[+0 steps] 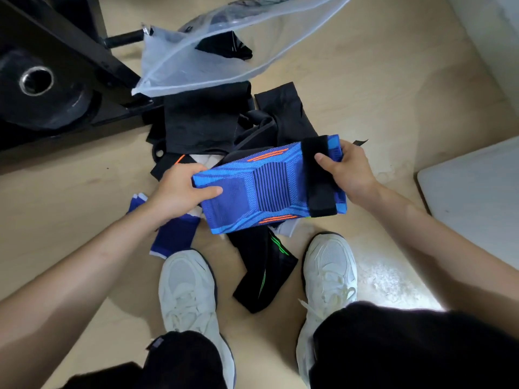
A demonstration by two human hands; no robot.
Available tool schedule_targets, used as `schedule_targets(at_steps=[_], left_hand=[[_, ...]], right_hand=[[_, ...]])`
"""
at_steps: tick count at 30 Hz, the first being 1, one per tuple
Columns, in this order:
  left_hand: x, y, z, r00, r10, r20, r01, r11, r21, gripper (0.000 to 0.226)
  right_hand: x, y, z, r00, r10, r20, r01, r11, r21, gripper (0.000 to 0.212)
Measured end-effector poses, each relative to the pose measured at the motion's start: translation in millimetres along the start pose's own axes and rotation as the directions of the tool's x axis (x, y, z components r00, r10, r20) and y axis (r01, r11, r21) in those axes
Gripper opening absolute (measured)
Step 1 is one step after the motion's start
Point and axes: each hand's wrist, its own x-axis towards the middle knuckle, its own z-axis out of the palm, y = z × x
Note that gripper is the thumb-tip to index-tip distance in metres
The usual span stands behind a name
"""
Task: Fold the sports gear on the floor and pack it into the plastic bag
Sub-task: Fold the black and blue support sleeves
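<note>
I hold a blue knit knee sleeve (261, 186) with orange stripes and a black strap flat above the floor. My left hand (179, 189) grips its left end, thumb on top. My right hand (345, 167) grips the right end by the black strap. Under it lies a heap of black sports gear (202, 119). A black sleeve with green lines (264, 273) lies between my shoes. A dark blue wrist band (174, 237) lies left of it. The translucent plastic bag (196, 60) lies beyond the heap, with dark items inside.
A black weight plate (36, 91) and a black metal frame (73, 51) stand at the left. A white mat (477, 192) lies at the right. My white shoes (191, 293) stand on the beige floor close to the gear.
</note>
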Motion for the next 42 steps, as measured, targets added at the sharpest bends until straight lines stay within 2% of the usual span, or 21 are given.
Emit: schedule_targets(at_steps=[3, 6, 10, 13, 20, 23, 25, 29, 30, 32, 34, 36, 38, 39, 41, 42], left_hand=[[-1.3, 9.3, 1.0, 0.993, -0.011, -0.118, -0.020, 0.966, -0.257, 0.014], [-3.5, 28.3, 3.8, 0.983, 0.015, -0.182, -0.074, 0.944, -0.322, 0.013], [-11.1, 56.3, 13.8, 0.984, 0.142, -0.110, -0.168, 0.943, -0.286, 0.012], [-17.6, 68.9, 25.9, 0.990, 0.130, -0.052, -0.140, 0.921, -0.364, 0.014], [-27.9, 85.8, 46.7, 0.991, 0.105, -0.084, -0.130, 0.901, -0.413, 0.028], [-30.4, 87.8, 50.1, 0.997, 0.075, -0.004, -0.065, 0.844, -0.532, 0.024], [-30.9, 85.9, 49.2, 0.994, 0.075, 0.079, -0.013, 0.800, -0.600, 0.030], [-29.2, 80.9, 45.2, 0.978, 0.133, 0.162, -0.003, 0.782, -0.624, 0.040], [-27.6, 79.6, 44.0, 0.984, 0.132, 0.121, -0.031, 0.792, -0.610, 0.037], [-22.0, 75.4, 41.3, 0.989, 0.113, -0.094, -0.145, 0.846, -0.513, 0.032], [-13.9, 67.6, 37.0, 0.945, 0.093, -0.313, -0.216, 0.899, -0.382, 0.036], [-8.0, 59.3, 32.4, 0.928, 0.070, -0.366, -0.197, 0.925, -0.325, 0.047], [-5.5, 53.8, 30.4, 0.962, 0.006, -0.271, -0.131, 0.887, -0.444, 0.057], [-5.6, 52.6, 30.6, 0.982, -0.017, -0.190, -0.092, 0.830, -0.550, 0.059], [-8.1, 50.2, 33.9, 1.000, -0.011, -0.016, -0.003, 0.725, -0.689, 0.058], [-9.7, 48.8, 35.7, 0.999, 0.014, 0.045, 0.021, 0.718, -0.696, 0.054]], right_hand=[[-4.7, -0.8, 6.8, 0.999, 0.025, 0.038, -0.028, 0.997, 0.075, 0.010], [-14.9, -10.8, 15.0, 0.995, -0.022, 0.097, 0.013, 0.996, 0.092, 0.007], [-31.6, -29.9, 27.0, 0.982, -0.091, 0.168, 0.067, 0.987, 0.145, 0.010], [-41.8, -38.6, 36.1, 0.974, -0.079, 0.214, 0.038, 0.981, 0.191, 0.012], [-59.1, -46.6, 53.4, 0.950, -0.090, 0.299, 0.024, 0.976, 0.217, 0.020], [-60.8, -46.4, 54.0, 0.945, -0.040, 0.325, -0.060, 0.954, 0.293, 0.029], [-61.5, -45.6, 50.3, 0.929, -0.016, 0.371, -0.123, 0.929, 0.348, 0.034], [-59.0, -40.0, 43.7, 0.933, -0.119, 0.341, 0.037, 0.971, 0.237, 0.021], [-57.0, -38.7, 43.1, 0.936, -0.108, 0.335, 0.026, 0.970, 0.241, 0.020], [-53.1, -38.0, 42.3, 0.942, -0.052, 0.332, -0.047, 0.958, 0.282, 0.023], [-47.9, -38.4, 40.9, 0.942, 0.002, 0.335, -0.108, 0.948, 0.299, 0.029], [-41.8, -38.3, 39.1, 0.930, 0.033, 0.367, -0.166, 0.927, 0.338, 0.029], [-36.5, -39.5, 37.6, 0.914, 0.062, 0.400, -0.242, 0.875, 0.418, 0.029], [-34.1, -40.8, 37.1, 0.908, 0.075, 0.413, -0.282, 0.838, 0.467, 0.030], [-31.1, -44.1, 37.5, 0.899, 0.093, 0.429, -0.339, 0.767, 0.545, 0.030], [-29.7, -45.0, 38.4, 0.901, 0.102, 0.422, -0.349, 0.746, 0.566, 0.031]])
